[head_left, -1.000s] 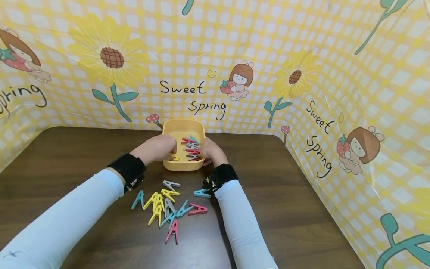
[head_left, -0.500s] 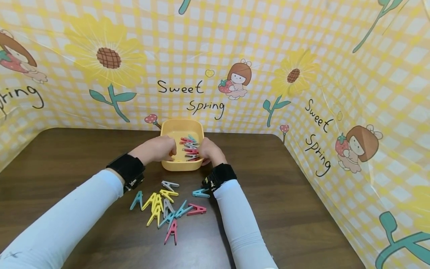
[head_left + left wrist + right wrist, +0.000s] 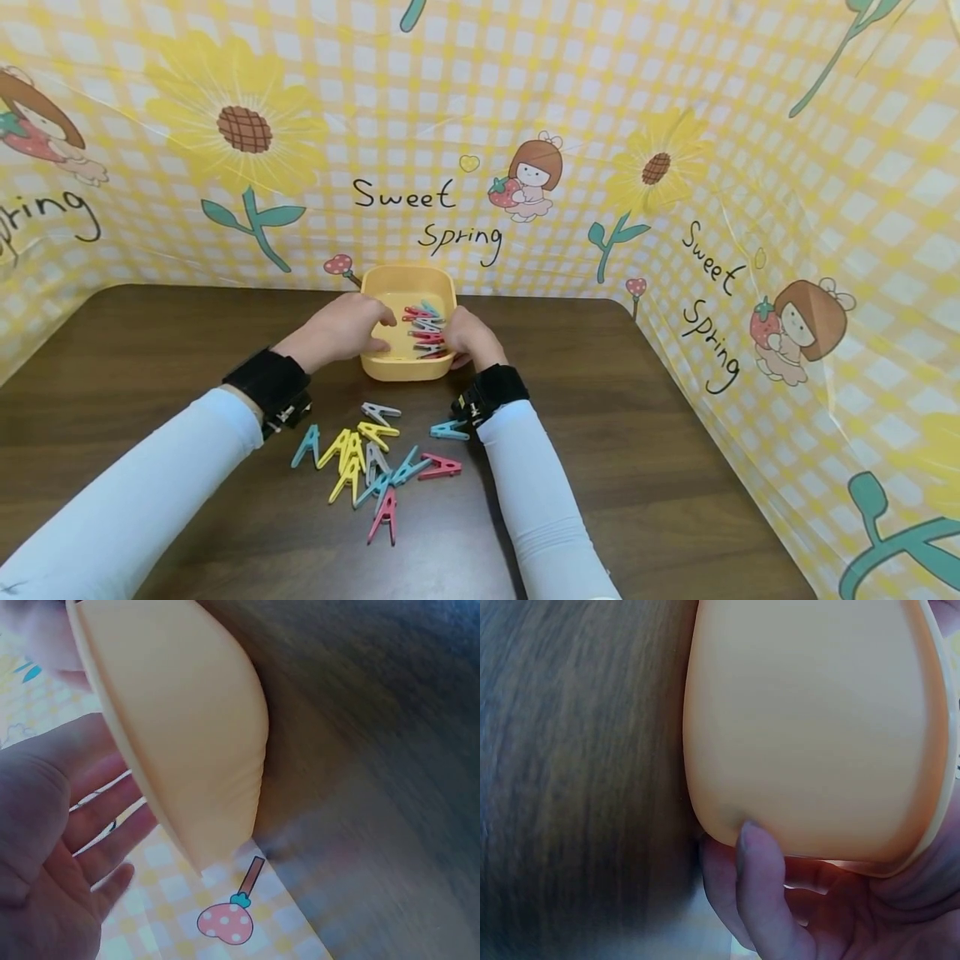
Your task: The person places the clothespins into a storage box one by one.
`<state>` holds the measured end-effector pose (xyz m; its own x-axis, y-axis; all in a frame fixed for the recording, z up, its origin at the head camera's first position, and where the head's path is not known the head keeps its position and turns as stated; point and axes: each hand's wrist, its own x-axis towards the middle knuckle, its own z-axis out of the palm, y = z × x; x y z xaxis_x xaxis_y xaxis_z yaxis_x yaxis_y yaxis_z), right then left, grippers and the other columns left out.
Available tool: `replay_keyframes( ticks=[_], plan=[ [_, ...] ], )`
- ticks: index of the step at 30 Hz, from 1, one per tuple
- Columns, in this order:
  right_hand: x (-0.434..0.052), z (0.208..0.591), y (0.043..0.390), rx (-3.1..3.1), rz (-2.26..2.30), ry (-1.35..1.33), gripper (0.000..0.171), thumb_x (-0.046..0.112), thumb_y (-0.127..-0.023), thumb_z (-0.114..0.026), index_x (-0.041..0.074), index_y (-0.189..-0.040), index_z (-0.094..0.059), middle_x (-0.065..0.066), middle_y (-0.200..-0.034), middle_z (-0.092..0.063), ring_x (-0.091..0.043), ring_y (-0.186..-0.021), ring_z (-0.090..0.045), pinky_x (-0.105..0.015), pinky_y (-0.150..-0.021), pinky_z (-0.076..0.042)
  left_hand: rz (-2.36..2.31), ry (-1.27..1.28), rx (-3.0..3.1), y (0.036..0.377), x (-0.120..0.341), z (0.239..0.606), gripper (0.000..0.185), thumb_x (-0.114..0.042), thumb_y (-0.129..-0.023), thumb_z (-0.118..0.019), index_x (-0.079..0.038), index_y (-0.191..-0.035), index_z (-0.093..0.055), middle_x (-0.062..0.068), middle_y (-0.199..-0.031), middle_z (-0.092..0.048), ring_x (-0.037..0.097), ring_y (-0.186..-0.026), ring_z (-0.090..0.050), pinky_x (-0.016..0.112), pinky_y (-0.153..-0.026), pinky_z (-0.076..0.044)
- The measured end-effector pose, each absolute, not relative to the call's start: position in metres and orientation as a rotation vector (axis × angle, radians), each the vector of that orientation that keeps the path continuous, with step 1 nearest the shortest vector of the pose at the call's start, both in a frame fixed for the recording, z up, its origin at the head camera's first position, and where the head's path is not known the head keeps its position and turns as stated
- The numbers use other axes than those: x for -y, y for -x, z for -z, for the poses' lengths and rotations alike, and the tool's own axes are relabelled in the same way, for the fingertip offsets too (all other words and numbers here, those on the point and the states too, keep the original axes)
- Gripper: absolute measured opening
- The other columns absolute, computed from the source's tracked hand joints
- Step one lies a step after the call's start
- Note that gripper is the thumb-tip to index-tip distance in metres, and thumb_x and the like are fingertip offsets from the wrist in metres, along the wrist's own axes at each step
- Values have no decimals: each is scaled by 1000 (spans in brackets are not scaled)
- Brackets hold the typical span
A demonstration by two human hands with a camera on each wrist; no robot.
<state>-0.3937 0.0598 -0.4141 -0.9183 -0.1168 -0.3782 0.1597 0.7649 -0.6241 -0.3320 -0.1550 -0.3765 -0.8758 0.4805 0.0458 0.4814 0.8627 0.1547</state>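
Observation:
A yellow plastic bin [image 3: 408, 369] stands near the table's back edge. Inside it, a row of red, grey and blue clothespins [image 3: 429, 337] lies along the right side. My left hand [image 3: 336, 330] reaches over the bin's left rim, thumb and fingers apart; in the left wrist view its fingers [image 3: 112, 836] are spread beside the bin's wall [image 3: 187, 712]. I see nothing held there, though the fingertips are partly hidden. My right hand [image 3: 474, 337] grips the bin's right side, and its curled fingers [image 3: 761, 881] press the outer wall in the right wrist view.
Several loose clothespins lie in front of the bin: yellow [image 3: 347, 479], red [image 3: 441, 467], blue [image 3: 306, 447], grey [image 3: 380, 412]. One blue clothespin [image 3: 447, 430] sits by the right wrist strap. A checked cloth [image 3: 405, 108] rises behind the brown table [image 3: 637, 467].
A yellow clothespin seen by my left fingers a second ago is out of sight. The left thumb and fingers have spread, and that hand has drawn slightly left. My right hand stays on the bin.

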Motion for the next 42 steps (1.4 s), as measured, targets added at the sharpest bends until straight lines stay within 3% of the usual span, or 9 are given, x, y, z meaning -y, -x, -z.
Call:
replay_keyframes(
  ticks=[5, 12, 20, 28, 42],
  plan=[
    [-61, 415, 394, -2563, 980, -25, 32, 7, -113, -44, -3, -143, -50, -23, -138, -63, -32, -80, -77, -35, -60, -67, 287, 779, 2892, 323, 169, 373, 32, -23, -95, -85, -9, -123, -79, 14, -129, -79, 39, -125, -69, 67, -112, -45],
    [-60, 417, 392, -2561, 1005, -6, 30, 6, -113, -45, -4, -141, -51, -23, -135, -63, -32, -79, -75, -37, -60, -67, 320, 959, 2723, 298, 200, 366, 24, -11, -92, -85, -5, -115, -81, 12, -115, -80, 34, -116, -71, 57, -103, -57],
    [-59, 414, 390, -2567, 1017, -13, 30, 5, -112, -46, -3, -141, -51, -23, -135, -62, -33, -84, -76, -38, -62, -68, 263, 1285, 2707, 251, 237, 377, 41, 1, -86, -88, -20, -120, -81, -3, -123, -80, 30, -126, -70, 56, -106, -60],
    [-60, 417, 392, -2582, 1005, -30, 29, 4, -112, -45, -4, -139, -52, -24, -136, -62, -35, -84, -77, -38, -61, -67, 260, 1418, 2875, 220, 241, 399, 49, -4, -82, -93, -27, -123, -79, -7, -128, -77, 28, -126, -69, 52, -103, -62],
    [-60, 419, 395, -2599, 978, -13, 24, 4, -111, -45, -5, -130, -57, -23, -125, -65, -33, -76, -76, -38, -60, -67, 304, 1357, 3059, 212, 237, 407, 41, -16, -80, -97, -34, -112, -78, -17, -118, -74, 16, -113, -69, 45, -94, -63]
  ],
)
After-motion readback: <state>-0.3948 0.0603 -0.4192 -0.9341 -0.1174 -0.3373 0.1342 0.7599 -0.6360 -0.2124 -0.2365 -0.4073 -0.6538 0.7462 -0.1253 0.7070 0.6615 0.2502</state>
